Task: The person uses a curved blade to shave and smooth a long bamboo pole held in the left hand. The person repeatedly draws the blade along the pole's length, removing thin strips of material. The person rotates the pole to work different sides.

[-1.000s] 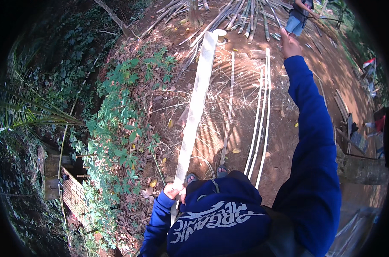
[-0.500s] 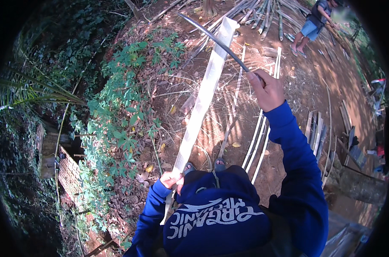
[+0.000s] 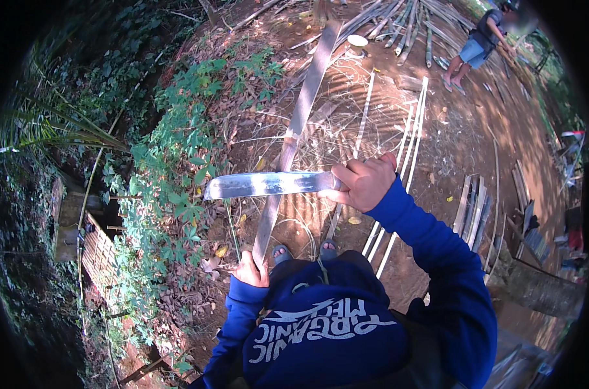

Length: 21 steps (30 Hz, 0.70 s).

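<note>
My left hand (image 3: pixel 250 271) is closed round the near end of a long, flat bamboo strip (image 3: pixel 305 97), which slants away from me up and to the right. A machete (image 3: pixel 265 184) is gripped in my right hand (image 3: pixel 366 183), its broad, shiny blade pointing left. The blade lies across the strip in this view and hides a short piece of it; whether the two touch I cannot tell. The handle is mostly covered by my fingers.
Thin pale strips (image 3: pixel 408 152) lie on the dirt right of my feet. A pile of bamboo poles (image 3: pixel 411 29) lies at the far side. Another person (image 3: pixel 476 45) stands at the far right. Green plants (image 3: pixel 178 149) grow along the left. Split pieces (image 3: pixel 473 207) lie to the right.
The machete has come down and nearer, its blade swinging from pointing up-left to lying level across the strip. The strip has turned, its darker side now showing. A pale round piece appears on the ground.
</note>
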Tool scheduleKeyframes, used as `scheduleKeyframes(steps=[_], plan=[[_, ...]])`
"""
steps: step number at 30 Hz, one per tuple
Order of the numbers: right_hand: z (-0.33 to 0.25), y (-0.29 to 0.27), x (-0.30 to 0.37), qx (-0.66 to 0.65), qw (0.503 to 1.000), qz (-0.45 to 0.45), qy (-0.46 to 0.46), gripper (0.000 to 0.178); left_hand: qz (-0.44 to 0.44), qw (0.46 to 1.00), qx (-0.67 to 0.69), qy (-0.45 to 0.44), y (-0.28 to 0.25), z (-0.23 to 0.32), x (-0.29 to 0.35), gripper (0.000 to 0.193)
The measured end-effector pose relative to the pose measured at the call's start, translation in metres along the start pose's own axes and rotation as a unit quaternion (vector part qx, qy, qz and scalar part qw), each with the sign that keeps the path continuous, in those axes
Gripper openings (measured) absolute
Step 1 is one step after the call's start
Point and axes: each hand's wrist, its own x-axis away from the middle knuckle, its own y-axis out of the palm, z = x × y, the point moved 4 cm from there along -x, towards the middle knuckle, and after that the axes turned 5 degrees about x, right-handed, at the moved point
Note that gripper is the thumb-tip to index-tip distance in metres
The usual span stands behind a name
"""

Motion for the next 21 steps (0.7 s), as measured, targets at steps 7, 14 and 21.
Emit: scheduleKeyframes(steps=[7,14,21], plan=[[0.01,0.008,0.0,-0.01,1.0,0.006,0.008,0.048,0.005,0.999,0.007,-0.035,0.002,0.007,0.008,0.027],[0.027,0.004,-0.015,0.028,0.999,-0.001,-0.032,0.049,0.053,0.998,0.039,0.022,0.003,0.015,0.011,0.022],[0.121,-0.027,-0.033,-0.101,0.955,0.107,0.256,0.035,0.065,0.996,0.021,0.052,-0.005,-0.004,0.02,0.026]])
